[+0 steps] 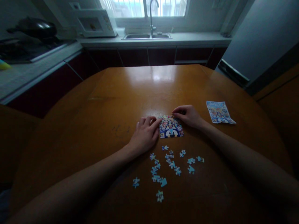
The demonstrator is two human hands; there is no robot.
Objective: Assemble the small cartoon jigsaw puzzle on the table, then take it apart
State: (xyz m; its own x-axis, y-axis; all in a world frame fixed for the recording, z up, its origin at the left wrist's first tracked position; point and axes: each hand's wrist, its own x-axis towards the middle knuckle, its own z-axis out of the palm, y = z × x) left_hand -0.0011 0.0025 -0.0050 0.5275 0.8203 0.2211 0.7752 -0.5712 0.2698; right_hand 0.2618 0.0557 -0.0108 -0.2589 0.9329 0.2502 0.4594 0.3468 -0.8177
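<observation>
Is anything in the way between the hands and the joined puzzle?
Nothing I can see. The left hand is at the left side of the joined puzzle, the right hand at its far right corner; the loose pieces lie nearer, not between.

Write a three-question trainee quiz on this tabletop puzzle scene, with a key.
1. True or false: the creased leaflet lies on the table to the right of the joined puzzle.

2. Choose one. Where do the loose pieces lie?
A) On the leaflet
B) On the near side of the joined puzzle
C) Beside the sink

3. Fill in: the fingertips at the puzzle's far right corner belong to the person's ____.

Key:
1. True.
2. B.
3. Right hand.
</observation>
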